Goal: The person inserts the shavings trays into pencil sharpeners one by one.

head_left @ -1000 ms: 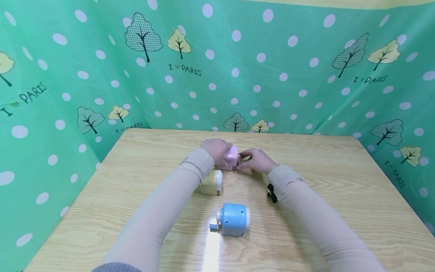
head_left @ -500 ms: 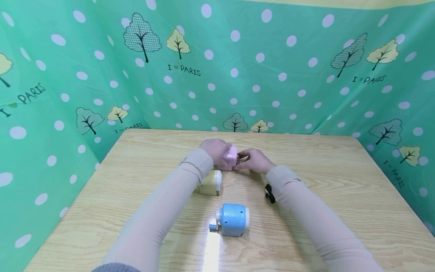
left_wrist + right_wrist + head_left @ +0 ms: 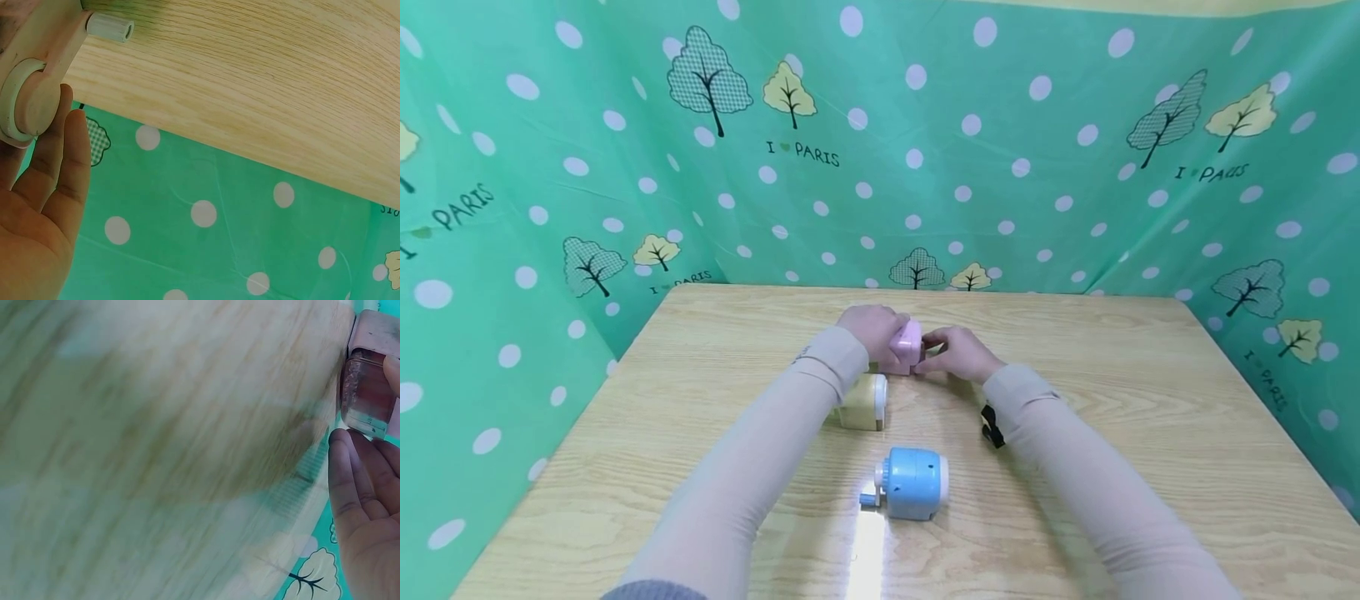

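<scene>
At the far middle of the table, my left hand (image 3: 872, 330) grips a pink crank pencil sharpener (image 3: 907, 343) from its left side. In the left wrist view the sharpener's round knob (image 3: 39, 105) and crank handle (image 3: 109, 28) show beside my fingers. My right hand (image 3: 964, 355) is at the sharpener's right end. The right wrist view shows its thumb and fingers pinching a clear shavings drawer (image 3: 367, 387) with dark contents at that end. How far the drawer sits inside the body is hard to tell.
A yellow pencil sharpener (image 3: 863, 403) stands just in front of my left hand, partly behind the forearm. Closer to me is a blue crank sharpener (image 3: 914, 483). A small black object (image 3: 992, 427) lies partly under my right forearm. A green dotted curtain (image 3: 917, 192) hangs behind the table.
My right hand has edged slightly left against the pink sharpener, and less of the drawer shows between them. The left hand keeps its grip. The head view has shifted a little.
</scene>
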The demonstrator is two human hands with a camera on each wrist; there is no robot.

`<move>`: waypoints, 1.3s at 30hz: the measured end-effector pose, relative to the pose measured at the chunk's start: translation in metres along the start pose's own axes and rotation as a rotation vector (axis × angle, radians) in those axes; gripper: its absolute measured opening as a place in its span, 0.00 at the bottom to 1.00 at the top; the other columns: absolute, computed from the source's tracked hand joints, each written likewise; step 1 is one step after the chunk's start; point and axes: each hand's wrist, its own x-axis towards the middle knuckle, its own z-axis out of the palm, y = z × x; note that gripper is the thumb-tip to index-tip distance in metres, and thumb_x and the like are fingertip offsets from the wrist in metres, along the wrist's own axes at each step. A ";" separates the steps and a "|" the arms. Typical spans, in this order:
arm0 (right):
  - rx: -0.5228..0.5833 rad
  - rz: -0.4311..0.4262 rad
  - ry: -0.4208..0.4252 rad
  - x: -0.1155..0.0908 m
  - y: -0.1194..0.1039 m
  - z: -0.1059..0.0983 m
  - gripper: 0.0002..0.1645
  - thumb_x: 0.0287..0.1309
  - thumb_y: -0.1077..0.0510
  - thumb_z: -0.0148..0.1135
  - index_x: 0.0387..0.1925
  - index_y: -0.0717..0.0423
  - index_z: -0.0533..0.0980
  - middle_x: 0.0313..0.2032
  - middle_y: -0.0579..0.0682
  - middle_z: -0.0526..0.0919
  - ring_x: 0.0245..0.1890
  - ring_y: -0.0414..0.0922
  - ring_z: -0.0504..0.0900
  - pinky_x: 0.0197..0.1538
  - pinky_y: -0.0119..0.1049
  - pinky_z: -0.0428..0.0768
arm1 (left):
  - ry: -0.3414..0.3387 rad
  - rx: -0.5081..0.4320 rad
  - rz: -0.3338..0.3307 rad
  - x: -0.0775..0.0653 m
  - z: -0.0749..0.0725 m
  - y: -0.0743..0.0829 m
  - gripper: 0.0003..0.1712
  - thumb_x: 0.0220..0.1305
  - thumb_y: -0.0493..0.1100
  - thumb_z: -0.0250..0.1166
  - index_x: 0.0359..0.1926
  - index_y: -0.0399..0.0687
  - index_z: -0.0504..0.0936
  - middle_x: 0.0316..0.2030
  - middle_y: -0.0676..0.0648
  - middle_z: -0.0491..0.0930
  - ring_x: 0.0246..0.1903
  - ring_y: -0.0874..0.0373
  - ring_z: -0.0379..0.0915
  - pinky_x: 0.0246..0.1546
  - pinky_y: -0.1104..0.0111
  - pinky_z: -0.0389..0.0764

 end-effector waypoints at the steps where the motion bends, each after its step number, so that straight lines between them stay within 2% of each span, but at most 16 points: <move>1: -0.005 -0.003 -0.001 0.001 0.000 0.000 0.40 0.47 0.55 0.75 0.62 0.69 0.76 0.59 0.64 0.81 0.56 0.58 0.81 0.65 0.51 0.74 | 0.001 0.000 0.000 0.000 0.000 0.000 0.50 0.51 0.57 0.74 0.74 0.51 0.70 0.57 0.45 0.83 0.53 0.52 0.79 0.54 0.59 0.81; 10: -0.032 -0.030 -0.011 0.001 0.001 0.000 0.39 0.47 0.55 0.75 0.61 0.69 0.77 0.58 0.64 0.81 0.56 0.58 0.81 0.65 0.51 0.74 | -0.017 -0.031 -0.011 0.000 -0.002 -0.001 0.50 0.50 0.57 0.74 0.74 0.51 0.69 0.59 0.44 0.82 0.56 0.50 0.78 0.57 0.57 0.79; 17: -0.020 -0.038 0.002 0.001 0.003 0.004 0.40 0.48 0.56 0.75 0.62 0.69 0.76 0.59 0.64 0.81 0.58 0.58 0.80 0.67 0.50 0.72 | -0.026 -0.015 -0.003 -0.001 -0.004 0.000 0.49 0.50 0.57 0.74 0.73 0.49 0.71 0.58 0.44 0.83 0.55 0.50 0.79 0.56 0.58 0.80; 28: 0.082 -0.017 0.010 -0.004 0.005 0.005 0.42 0.47 0.56 0.75 0.64 0.68 0.74 0.57 0.63 0.82 0.54 0.55 0.82 0.64 0.49 0.75 | -0.020 -0.036 -0.008 -0.002 -0.004 0.001 0.49 0.52 0.55 0.74 0.74 0.50 0.70 0.60 0.44 0.81 0.57 0.50 0.78 0.59 0.57 0.78; 39: 0.106 -0.042 0.018 -0.004 0.012 0.006 0.41 0.47 0.58 0.76 0.63 0.69 0.75 0.55 0.63 0.83 0.46 0.51 0.83 0.60 0.48 0.78 | -0.026 -0.054 -0.019 -0.003 -0.005 0.003 0.50 0.49 0.55 0.75 0.74 0.51 0.70 0.61 0.45 0.81 0.57 0.51 0.78 0.59 0.57 0.78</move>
